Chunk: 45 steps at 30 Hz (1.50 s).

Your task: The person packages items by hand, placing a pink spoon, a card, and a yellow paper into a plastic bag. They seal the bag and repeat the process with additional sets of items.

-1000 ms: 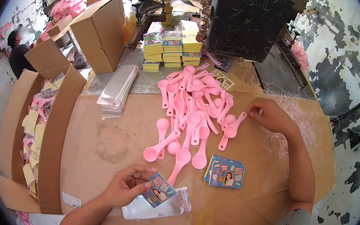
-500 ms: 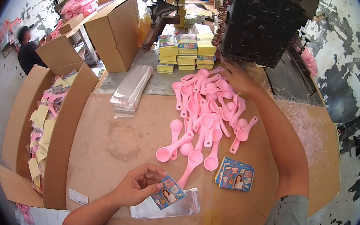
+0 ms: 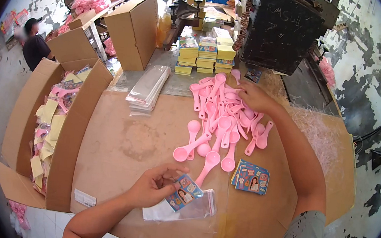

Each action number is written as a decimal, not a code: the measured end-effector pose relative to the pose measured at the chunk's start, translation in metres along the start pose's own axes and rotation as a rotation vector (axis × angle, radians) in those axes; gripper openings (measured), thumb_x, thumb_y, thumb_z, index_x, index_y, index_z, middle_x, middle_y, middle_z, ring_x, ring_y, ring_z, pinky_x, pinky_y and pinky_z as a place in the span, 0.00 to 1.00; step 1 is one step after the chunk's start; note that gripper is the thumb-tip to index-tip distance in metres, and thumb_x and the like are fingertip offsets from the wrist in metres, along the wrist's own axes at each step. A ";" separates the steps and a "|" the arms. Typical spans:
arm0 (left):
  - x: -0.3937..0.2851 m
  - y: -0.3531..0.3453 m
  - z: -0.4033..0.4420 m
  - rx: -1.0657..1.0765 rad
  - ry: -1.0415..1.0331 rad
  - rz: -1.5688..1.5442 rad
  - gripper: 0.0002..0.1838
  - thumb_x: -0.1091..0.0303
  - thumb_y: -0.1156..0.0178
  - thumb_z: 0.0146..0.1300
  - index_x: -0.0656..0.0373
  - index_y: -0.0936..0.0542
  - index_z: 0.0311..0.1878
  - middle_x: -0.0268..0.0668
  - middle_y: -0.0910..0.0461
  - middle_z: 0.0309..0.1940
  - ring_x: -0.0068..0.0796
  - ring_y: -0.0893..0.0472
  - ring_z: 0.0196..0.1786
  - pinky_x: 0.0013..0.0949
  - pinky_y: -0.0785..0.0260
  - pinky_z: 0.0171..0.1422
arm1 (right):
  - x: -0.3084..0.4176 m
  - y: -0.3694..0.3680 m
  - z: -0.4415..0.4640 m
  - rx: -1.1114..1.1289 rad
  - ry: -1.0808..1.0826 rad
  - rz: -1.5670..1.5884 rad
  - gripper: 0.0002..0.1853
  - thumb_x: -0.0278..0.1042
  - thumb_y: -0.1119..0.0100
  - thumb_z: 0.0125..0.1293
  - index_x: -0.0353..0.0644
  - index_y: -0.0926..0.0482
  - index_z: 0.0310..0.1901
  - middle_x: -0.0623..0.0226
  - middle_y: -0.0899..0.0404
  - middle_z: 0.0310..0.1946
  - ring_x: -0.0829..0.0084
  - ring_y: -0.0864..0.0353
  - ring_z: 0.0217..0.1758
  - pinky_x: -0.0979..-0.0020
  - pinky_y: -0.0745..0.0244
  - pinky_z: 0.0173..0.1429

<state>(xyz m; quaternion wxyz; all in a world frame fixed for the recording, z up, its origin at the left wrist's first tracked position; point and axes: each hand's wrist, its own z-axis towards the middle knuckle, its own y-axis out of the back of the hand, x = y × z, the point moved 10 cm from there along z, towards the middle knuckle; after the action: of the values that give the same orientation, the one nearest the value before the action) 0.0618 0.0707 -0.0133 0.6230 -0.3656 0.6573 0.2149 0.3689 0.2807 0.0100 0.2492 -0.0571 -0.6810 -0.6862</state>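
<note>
My left hand (image 3: 158, 186) is closed on a blue printed card (image 3: 185, 193), thumb on its left edge. Beneath the card lies a clear plastic bag (image 3: 199, 210), flat on the cardboard-covered table. My right hand (image 3: 256, 97) reaches to the far right side of a heap of pink measuring scoops (image 3: 224, 106). Its fingers are bent together at a pink scoop (image 3: 236, 74) on the heap's far edge; the fingertips are partly hidden. A small stack of the same blue cards (image 3: 251, 177) lies to the right, nearer me.
Clear bags (image 3: 148, 86) lie stacked left of the scoops. Bundled cards (image 3: 197, 54) stand behind them. An open carton (image 3: 80, 107) of packed pieces is at left, and a black machine box (image 3: 278, 30) at the back. Other people sit farther off.
My right hand has drawn slightly back toward me along the heap, uncovering a card on the table behind it. My left hand still holds its card. The whole view has shifted a little.
</note>
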 end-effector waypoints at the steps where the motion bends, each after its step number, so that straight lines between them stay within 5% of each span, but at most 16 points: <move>1: 0.000 0.002 0.001 0.012 -0.022 0.021 0.24 0.83 0.43 0.71 0.61 0.27 0.69 0.37 0.14 0.47 0.22 0.16 0.51 0.29 0.24 0.57 | 0.002 -0.002 -0.006 -0.030 0.005 0.004 0.24 0.42 0.49 0.78 0.31 0.21 0.63 0.45 0.29 0.72 0.50 0.30 0.76 0.60 0.36 0.79; 5: 0.004 0.002 0.001 0.036 -0.069 0.066 0.22 0.83 0.44 0.72 0.61 0.27 0.68 0.40 0.14 0.51 0.25 0.14 0.53 0.31 0.22 0.58 | 0.025 0.000 -0.032 0.007 -0.040 0.036 0.25 0.45 0.49 0.79 0.31 0.21 0.63 0.46 0.29 0.72 0.51 0.31 0.76 0.61 0.37 0.80; 11: 0.001 -0.002 0.000 0.028 -0.116 0.013 0.20 0.80 0.41 0.73 0.60 0.26 0.66 0.39 0.14 0.50 0.24 0.14 0.51 0.30 0.22 0.57 | 0.048 0.008 -0.078 -0.270 0.129 -0.034 0.27 0.51 0.47 0.78 0.35 0.21 0.63 0.44 0.24 0.64 0.46 0.27 0.70 0.54 0.33 0.75; 17: -0.003 -0.001 -0.002 0.025 -0.148 -0.042 0.18 0.77 0.39 0.74 0.60 0.28 0.64 0.37 0.13 0.47 0.21 0.13 0.48 0.26 0.21 0.51 | 0.159 0.019 -0.170 -0.267 0.166 -0.105 0.21 0.43 0.38 0.73 0.41 0.18 0.61 0.49 0.24 0.62 0.50 0.24 0.65 0.55 0.31 0.72; 25: -0.015 -0.011 -0.009 -0.001 -0.181 0.007 0.17 0.76 0.39 0.75 0.60 0.29 0.62 0.38 0.14 0.48 0.21 0.13 0.45 0.25 0.19 0.49 | 0.256 -0.031 -0.227 -0.239 0.335 0.401 0.25 0.43 0.34 0.71 0.37 0.21 0.64 0.52 0.22 0.57 0.54 0.22 0.61 0.55 0.29 0.66; 27: -0.017 -0.021 -0.014 0.003 -0.203 0.042 0.17 0.76 0.39 0.75 0.60 0.29 0.63 0.39 0.14 0.49 0.23 0.12 0.47 0.27 0.18 0.50 | 0.253 -0.041 -0.226 -0.272 0.288 0.648 0.29 0.44 0.31 0.70 0.38 0.24 0.67 0.57 0.19 0.51 0.63 0.19 0.51 0.62 0.25 0.56; 30: -0.019 -0.026 -0.017 -0.015 -0.229 0.092 0.16 0.77 0.39 0.74 0.62 0.29 0.61 0.39 0.14 0.49 0.21 0.13 0.45 0.25 0.18 0.48 | 0.237 -0.037 -0.230 -0.362 0.156 0.661 0.24 0.37 0.29 0.69 0.38 0.21 0.63 0.67 0.19 0.42 0.77 0.22 0.44 0.71 0.27 0.48; 33: -0.015 -0.029 -0.016 -0.019 -0.212 0.091 0.16 0.78 0.38 0.74 0.63 0.29 0.61 0.39 0.15 0.49 0.20 0.13 0.44 0.22 0.19 0.47 | 0.215 -0.050 -0.230 -0.313 0.096 0.697 0.15 0.29 0.30 0.68 0.37 0.16 0.55 0.70 0.18 0.39 0.81 0.23 0.40 0.74 0.28 0.43; 36: -0.014 -0.031 -0.017 -0.035 -0.171 0.129 0.18 0.78 0.38 0.74 0.64 0.29 0.63 0.39 0.15 0.48 0.19 0.13 0.44 0.22 0.20 0.47 | 0.211 -0.059 -0.228 -0.263 0.053 0.725 0.08 0.27 0.32 0.70 0.37 0.13 0.48 0.70 0.18 0.40 0.82 0.23 0.38 0.75 0.28 0.39; 42: -0.005 -0.028 -0.014 -0.053 -0.183 0.095 0.21 0.78 0.38 0.74 0.65 0.29 0.67 0.40 0.15 0.50 0.20 0.14 0.46 0.23 0.21 0.47 | 0.219 -0.058 -0.226 -0.296 0.267 0.682 0.09 0.31 0.32 0.70 0.37 0.13 0.48 0.67 0.19 0.34 0.77 0.23 0.32 0.71 0.28 0.36; 45: -0.004 -0.033 -0.013 -0.028 -0.131 0.043 0.22 0.77 0.38 0.75 0.66 0.28 0.68 0.41 0.15 0.52 0.19 0.14 0.47 0.22 0.21 0.48 | 0.203 -0.055 -0.226 -0.313 0.085 0.718 0.09 0.32 0.32 0.71 0.38 0.13 0.48 0.66 0.19 0.35 0.75 0.23 0.34 0.70 0.28 0.37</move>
<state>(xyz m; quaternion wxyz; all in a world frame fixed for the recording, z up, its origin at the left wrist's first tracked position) 0.0777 0.0403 -0.0018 0.6547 -0.3452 0.6198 0.2609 0.2286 0.0062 0.0300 0.4898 -0.3005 -0.4937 -0.6527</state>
